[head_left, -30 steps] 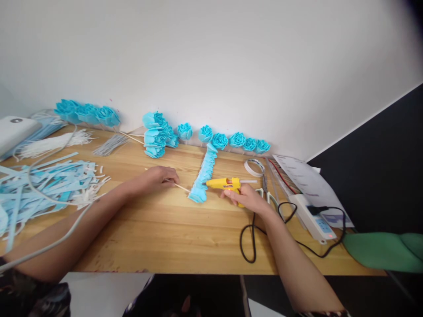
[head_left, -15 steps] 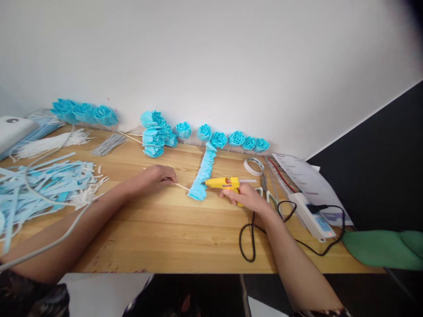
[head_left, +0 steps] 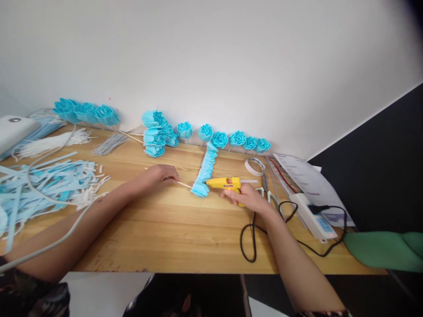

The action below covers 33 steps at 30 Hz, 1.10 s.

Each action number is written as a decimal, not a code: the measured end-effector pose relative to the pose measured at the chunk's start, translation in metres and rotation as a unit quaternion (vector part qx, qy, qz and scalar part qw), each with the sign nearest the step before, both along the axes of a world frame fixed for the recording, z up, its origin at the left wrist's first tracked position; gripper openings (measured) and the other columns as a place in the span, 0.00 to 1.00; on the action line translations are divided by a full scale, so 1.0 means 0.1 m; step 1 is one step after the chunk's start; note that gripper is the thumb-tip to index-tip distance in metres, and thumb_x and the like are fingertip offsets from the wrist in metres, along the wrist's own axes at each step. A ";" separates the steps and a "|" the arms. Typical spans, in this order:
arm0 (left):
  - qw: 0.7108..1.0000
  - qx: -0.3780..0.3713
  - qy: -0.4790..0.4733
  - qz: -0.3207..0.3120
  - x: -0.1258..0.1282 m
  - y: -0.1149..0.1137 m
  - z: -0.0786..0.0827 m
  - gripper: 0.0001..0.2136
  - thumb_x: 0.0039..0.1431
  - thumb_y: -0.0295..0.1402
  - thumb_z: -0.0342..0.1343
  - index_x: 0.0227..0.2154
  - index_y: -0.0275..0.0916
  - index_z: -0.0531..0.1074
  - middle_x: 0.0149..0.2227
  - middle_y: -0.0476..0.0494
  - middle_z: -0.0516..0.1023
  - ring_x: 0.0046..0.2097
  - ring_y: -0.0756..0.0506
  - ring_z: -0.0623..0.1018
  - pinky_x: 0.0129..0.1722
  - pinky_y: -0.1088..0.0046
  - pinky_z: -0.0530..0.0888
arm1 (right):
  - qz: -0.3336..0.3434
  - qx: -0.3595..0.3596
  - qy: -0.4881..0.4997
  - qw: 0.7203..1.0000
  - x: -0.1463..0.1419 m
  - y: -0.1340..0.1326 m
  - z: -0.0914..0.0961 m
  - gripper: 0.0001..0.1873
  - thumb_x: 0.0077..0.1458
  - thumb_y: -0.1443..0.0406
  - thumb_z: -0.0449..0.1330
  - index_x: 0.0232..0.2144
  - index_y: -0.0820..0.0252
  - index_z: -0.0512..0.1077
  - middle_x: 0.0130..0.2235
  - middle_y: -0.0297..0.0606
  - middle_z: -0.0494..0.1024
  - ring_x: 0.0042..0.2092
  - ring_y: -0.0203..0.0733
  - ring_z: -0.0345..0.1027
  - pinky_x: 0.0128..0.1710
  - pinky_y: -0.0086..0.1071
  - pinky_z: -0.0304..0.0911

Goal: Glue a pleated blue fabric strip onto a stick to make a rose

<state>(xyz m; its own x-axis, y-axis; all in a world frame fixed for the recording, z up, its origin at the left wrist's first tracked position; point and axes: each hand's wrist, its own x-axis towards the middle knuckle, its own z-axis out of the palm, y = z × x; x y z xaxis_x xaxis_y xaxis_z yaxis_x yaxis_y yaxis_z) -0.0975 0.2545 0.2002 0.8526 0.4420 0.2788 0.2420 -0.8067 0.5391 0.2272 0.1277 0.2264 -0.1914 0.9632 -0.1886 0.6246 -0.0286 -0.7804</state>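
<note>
Blue frilled strip (head_left: 209,164) lies on the wooden table (head_left: 148,237) between the two hands, its near end at the tip of a thin stick (head_left: 184,184), its far end close to a row of blue flowers (head_left: 220,140) along the wall. I'd judge it light and soft, perhaps paper or thin cloth, and easily crushed; an edge seems the best place to take it, pinched gently so the frills stay puffed. The stick looks light and stiff, good for turning between thumb and fingers. The left hand (head_left: 161,173) has its fingers closed round that stick. The right hand (head_left: 246,196) is wrapped about the handle of a yellow glue gun (head_left: 220,182), its nozzle at the strip's edge; whether it touches, I can't quite make out from where I stand. That nozzle may well be hot, so the handle is the place to hold.

As for writing, the gun's side carries a small label, the tape roll (head_left: 250,169) some dark marks, and the white sheet (head_left: 297,174) printed lines, none of it readable.
</note>
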 end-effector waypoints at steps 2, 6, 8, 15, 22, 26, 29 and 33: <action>1.000 -0.007 0.006 -0.005 -0.01 -0.01 0.03 0.13 0.68 0.35 0.48 0.33 0.37 0.74 0.34 0.44 0.76 0.37 0.48 0.75 0.37 0.75 0.67 | -0.001 0.003 -0.002 1.000 0.01 0.00 -0.02 0.24 0.56 0.46 0.57 0.29 0.61 0.77 0.26 0.39 0.77 0.27 0.38 0.66 0.26 0.30 0.60; 0.999 -0.027 0.035 -0.013 -0.04 -0.03 0.12 0.13 0.69 0.36 0.48 0.34 0.36 0.75 0.35 0.44 0.77 0.37 0.48 0.75 0.37 0.76 0.66 | 0.016 -0.002 0.009 1.000 0.02 -0.01 -0.02 0.25 0.57 0.46 0.56 0.34 0.62 0.79 0.23 0.36 0.74 0.25 0.36 0.64 0.26 0.29 0.59; 0.999 -0.031 0.042 -0.012 -0.05 -0.04 0.15 0.13 0.69 0.37 0.48 0.34 0.37 0.75 0.36 0.44 0.77 0.37 0.48 0.75 0.37 0.76 0.67 | 0.023 -0.008 0.015 1.000 0.02 -0.02 -0.01 0.26 0.57 0.46 0.56 0.35 0.63 0.79 0.22 0.35 0.72 0.25 0.35 0.63 0.27 0.29 0.59; 1.000 0.001 0.006 -0.013 -0.01 -0.02 0.09 0.15 0.69 0.37 0.47 0.33 0.36 0.75 0.35 0.43 0.76 0.38 0.47 0.74 0.38 0.74 0.68 | 0.024 -0.013 0.024 0.999 -0.01 -0.02 0.01 0.26 0.56 0.47 0.57 0.35 0.64 0.79 0.20 0.32 0.69 0.25 0.35 0.62 0.26 0.28 0.57; 1.000 0.022 -0.017 -0.011 -0.01 0.02 0.00 0.15 0.70 0.36 0.46 0.34 0.36 0.75 0.35 0.42 0.75 0.39 0.47 0.74 0.39 0.73 0.68 | 0.011 0.012 0.031 0.999 0.03 -0.02 0.00 0.26 0.55 0.46 0.57 0.28 0.62 0.78 0.26 0.38 0.76 0.26 0.36 0.64 0.26 0.29 0.57; 1.000 0.017 -0.015 -0.012 -0.02 0.03 -0.02 0.14 0.70 0.36 0.47 0.35 0.36 0.76 0.35 0.42 0.75 0.39 0.47 0.74 0.39 0.74 0.68 | -0.004 0.042 0.039 0.998 0.08 -0.01 -0.01 0.26 0.58 0.47 0.55 0.33 0.63 0.78 0.20 0.33 0.70 0.24 0.35 0.61 0.25 0.29 0.55; 1.000 0.014 -0.019 -0.013 -0.01 0.03 -0.02 0.14 0.69 0.35 0.47 0.34 0.36 0.76 0.35 0.43 0.75 0.38 0.47 0.74 0.39 0.73 0.68 | -0.014 0.045 0.041 0.998 0.09 0.00 -0.01 0.25 0.59 0.48 0.54 0.35 0.63 0.79 0.19 0.32 0.68 0.23 0.35 0.61 0.26 0.29 0.55; 1.000 0.014 -0.016 -0.013 -0.02 0.04 -0.03 0.13 0.69 0.34 0.48 0.34 0.37 0.75 0.35 0.44 0.75 0.39 0.47 0.74 0.39 0.74 0.67 | -0.011 0.039 0.022 0.999 0.07 0.01 -0.03 0.25 0.58 0.48 0.54 0.34 0.63 0.79 0.20 0.33 0.69 0.24 0.36 0.62 0.25 0.29 0.55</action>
